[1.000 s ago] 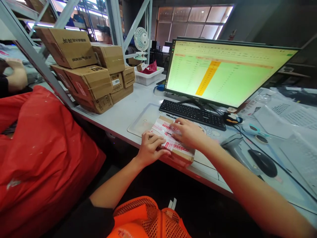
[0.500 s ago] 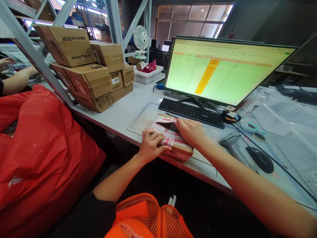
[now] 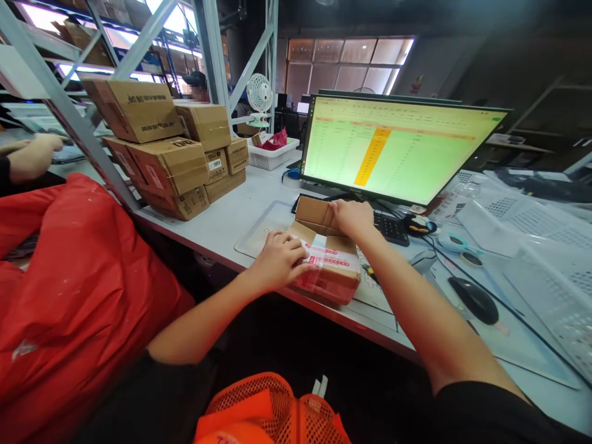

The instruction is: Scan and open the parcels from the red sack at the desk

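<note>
Lying lengthwise along desk edge (image 3: 203,249): carton (image 3: 337,273), open upward.

From afar I see a brown box (image 3: 341,275) with red-printed white tape (image 3: 331,259) at the white tabletop (image 3: 210,219) front edge.

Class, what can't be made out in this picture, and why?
Head view: inside of the carton, mostly covered by its near flap.
Head view: part of the keyboard, behind the right hand and raised flap.
Head view: text on the monitor, too small and blurred.
Head view: red fabric, cut off at left.
</note>
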`<action>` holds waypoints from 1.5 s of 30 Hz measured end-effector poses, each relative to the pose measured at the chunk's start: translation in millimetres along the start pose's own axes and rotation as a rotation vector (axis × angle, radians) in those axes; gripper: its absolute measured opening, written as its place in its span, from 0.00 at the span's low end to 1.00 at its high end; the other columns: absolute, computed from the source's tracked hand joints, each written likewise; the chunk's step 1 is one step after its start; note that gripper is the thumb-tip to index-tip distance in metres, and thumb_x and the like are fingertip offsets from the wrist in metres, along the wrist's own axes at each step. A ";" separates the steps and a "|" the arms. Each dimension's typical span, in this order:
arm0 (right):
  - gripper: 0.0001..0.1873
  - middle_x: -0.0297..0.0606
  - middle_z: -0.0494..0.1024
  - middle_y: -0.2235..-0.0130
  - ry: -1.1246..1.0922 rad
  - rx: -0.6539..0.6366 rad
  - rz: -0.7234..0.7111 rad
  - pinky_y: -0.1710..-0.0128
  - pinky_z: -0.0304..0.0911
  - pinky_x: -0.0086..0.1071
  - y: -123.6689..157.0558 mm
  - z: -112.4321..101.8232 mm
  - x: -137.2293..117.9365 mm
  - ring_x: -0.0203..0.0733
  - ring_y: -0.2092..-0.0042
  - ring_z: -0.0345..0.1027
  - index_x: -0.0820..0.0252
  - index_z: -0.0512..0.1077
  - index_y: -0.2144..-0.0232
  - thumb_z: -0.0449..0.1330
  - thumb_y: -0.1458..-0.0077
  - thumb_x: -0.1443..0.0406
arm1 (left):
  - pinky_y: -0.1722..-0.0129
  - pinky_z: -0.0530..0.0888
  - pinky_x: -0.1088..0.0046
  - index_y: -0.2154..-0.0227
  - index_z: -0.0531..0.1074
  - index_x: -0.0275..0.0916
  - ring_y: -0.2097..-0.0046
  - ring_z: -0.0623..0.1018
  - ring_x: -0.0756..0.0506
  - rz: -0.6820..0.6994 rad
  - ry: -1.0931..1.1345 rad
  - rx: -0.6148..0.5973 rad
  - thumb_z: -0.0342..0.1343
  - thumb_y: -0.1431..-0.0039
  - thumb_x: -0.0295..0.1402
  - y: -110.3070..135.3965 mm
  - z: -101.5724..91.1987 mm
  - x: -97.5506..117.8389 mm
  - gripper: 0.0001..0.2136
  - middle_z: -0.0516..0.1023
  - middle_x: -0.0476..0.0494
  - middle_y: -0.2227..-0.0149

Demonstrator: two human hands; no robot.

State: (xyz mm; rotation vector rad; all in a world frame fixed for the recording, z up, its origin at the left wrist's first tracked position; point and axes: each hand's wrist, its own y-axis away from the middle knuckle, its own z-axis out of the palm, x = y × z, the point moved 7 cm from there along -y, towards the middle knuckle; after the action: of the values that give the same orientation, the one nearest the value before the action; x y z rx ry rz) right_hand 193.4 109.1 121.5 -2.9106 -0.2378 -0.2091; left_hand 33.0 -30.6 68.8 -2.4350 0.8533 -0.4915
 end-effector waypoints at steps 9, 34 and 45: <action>0.33 0.56 0.81 0.51 -0.014 -0.010 -0.043 0.55 0.66 0.39 7.2 -1.5 4.6 0.54 0.50 0.77 0.61 0.78 0.50 0.37 0.27 0.51 | 0.63 0.73 0.68 0.61 0.80 0.47 0.63 0.80 0.41 -0.014 0.136 -0.727 0.73 0.63 0.53 -87.8 28.2 -24.5 0.26 0.84 0.47 0.62; 0.19 0.55 0.75 0.42 -0.191 0.452 -0.291 0.39 0.54 0.51 43.3 -24.3 -0.3 0.57 0.39 0.65 0.62 0.73 0.44 0.52 0.30 0.61 | 0.64 0.69 0.69 0.64 0.71 0.40 0.59 0.76 0.42 0.020 0.126 -0.446 0.61 0.36 0.45 38.1 -12.7 27.4 0.13 0.77 0.43 0.61; 0.14 0.38 0.79 0.68 -0.660 0.048 -0.753 0.62 0.60 0.36 98.0 28.2 -35.6 0.41 0.66 0.70 0.58 0.75 0.72 0.54 0.35 0.64 | 0.62 0.64 0.69 0.75 0.75 0.36 0.68 0.71 0.47 0.141 0.380 -0.567 0.47 0.31 0.45 -77.5 36.9 -12.5 0.23 0.76 0.45 0.74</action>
State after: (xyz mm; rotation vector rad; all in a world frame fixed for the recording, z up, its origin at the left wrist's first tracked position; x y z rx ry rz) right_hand 179.2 15.7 69.0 -2.5878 -1.3975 0.6454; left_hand 78.2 42.4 81.3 -2.7948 1.4829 -0.7566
